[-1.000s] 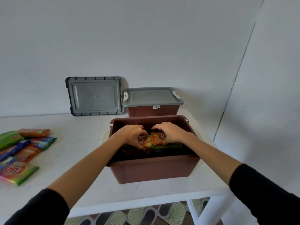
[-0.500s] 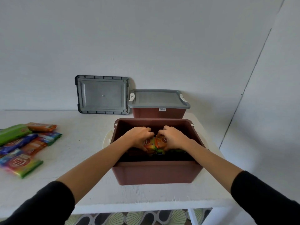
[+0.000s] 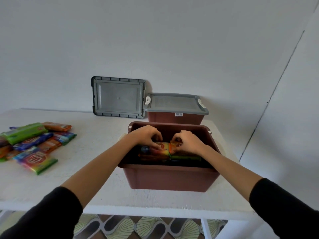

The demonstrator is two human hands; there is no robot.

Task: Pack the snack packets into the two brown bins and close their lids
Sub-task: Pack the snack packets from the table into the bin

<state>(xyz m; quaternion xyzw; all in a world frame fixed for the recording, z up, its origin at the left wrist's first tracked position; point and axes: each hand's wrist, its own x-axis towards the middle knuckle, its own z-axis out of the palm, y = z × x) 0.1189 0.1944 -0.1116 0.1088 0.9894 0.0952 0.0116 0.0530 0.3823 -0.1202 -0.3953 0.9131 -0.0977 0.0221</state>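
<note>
- Tucking packets down into the open brown bin (image 3: 169, 178) at centre frame looks like the step in hand, with both hands inside it
- The left hand (image 3: 146, 138) curls its fingers down onto a multicoloured packet (image 3: 163, 146) on top of the stack and grips it
- The right hand (image 3: 188, 142) pinches the end of an orange packet (image 3: 174, 146), which touches the multicoloured one
- More loose snack packets (image 3: 34, 144) lie piled at the left of the frame on the white table (image 3: 96, 135), well apart from the bin
- They probably handle as light, slick, crinkly film over brittle contents, so hold the flat middle or the crimped end and do not squeeze
- The rear brown bin (image 3: 175, 119) already wears its grey lid (image 3: 175, 103)
- A spare grey lid (image 3: 118, 97) leans on the wall above and to the left of the open bin; it looks stiff and is best taken by its edges
</note>
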